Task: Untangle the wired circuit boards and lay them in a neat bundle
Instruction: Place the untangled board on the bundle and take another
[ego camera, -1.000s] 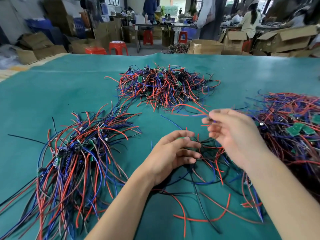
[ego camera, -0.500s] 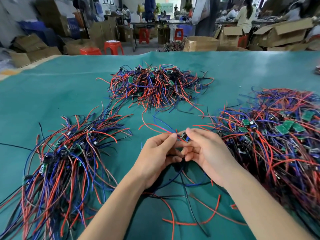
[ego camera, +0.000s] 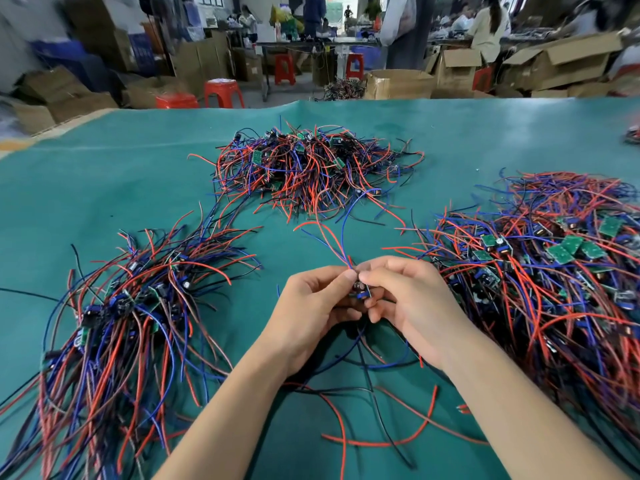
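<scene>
Both hands meet at the middle of the green tabletop (ego camera: 104,174), holding one small circuit board (ego camera: 362,293) between them. The left hand (ego camera: 311,313) has its fingers (ego camera: 341,284) curled in, thumb and forefinger pinching the board from the left; the right hand (ego camera: 412,306) pinches it from the right with curled fingers (ego camera: 377,277), so both are grasping the same piece just above the tabletop. Red and blue wires (ego camera: 341,237) rise from the board away from the person, and more red, blue and black wires (ego camera: 360,362) trail from under the hands across the cloth toward the near edge.

Three heaps of wired boards lie around the hands. A combed-out bundle (ego camera: 114,327) lies to the left, its wires running roughly one way. A tangled pile (ego camera: 304,171) sits farther back, well apart from the hands. A large tangled heap (ego camera: 554,282) with several green boards showing lies just beside the right hand.

Beyond the tabletop stand cardboard boxes (ego camera: 568,60) and red stools (ego camera: 221,93), with people working in the background
</scene>
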`<state>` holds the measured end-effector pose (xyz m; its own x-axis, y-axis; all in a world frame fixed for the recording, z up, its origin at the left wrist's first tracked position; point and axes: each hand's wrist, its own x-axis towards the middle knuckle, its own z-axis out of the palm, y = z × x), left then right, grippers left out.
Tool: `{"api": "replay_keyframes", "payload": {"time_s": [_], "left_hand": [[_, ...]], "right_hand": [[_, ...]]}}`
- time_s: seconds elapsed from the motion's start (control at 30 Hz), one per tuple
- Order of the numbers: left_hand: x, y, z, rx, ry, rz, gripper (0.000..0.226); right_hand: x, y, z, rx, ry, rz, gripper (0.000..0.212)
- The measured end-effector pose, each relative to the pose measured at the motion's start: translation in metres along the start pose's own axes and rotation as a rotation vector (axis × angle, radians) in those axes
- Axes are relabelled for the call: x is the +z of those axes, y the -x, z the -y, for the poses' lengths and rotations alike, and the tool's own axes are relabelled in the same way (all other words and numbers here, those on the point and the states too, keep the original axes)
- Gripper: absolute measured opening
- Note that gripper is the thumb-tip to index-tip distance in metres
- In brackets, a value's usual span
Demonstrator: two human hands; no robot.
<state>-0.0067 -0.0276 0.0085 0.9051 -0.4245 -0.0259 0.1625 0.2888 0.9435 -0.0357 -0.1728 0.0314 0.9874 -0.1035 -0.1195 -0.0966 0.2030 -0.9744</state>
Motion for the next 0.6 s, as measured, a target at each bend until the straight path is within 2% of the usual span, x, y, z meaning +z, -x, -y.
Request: {"api": "replay_keyframes", "payload": {"time_s": [0.17,0.33,0.5,0.6], "left_hand": [[-0.0006,-0.0016,0.002,0.043,-0.049,-0.075,0.017],[0.0001,-0.0015,0.0017,0.074,-0.064,-0.116,0.012],[-0.0008,0.0004,-0.0009,0.084,-0.079,-0.113,0.009],[-0.001,0.0008,-0.0014,0.083,-0.075,-0.108,0.008]], "right_hand": [[0.0024,-0.0016,-0.0046,-0.042,0.087,-0.106,0.023],[0.0028,-0.0024,-0.0073,-0.061,0.072,-0.116,0.032],[0.002,-0.0012,-0.0059,-0.061,0.056,-0.044,0.016],[0.0004,-0.0009,-0.0045,-0.04,0.037,-0.005,0.015]]}}
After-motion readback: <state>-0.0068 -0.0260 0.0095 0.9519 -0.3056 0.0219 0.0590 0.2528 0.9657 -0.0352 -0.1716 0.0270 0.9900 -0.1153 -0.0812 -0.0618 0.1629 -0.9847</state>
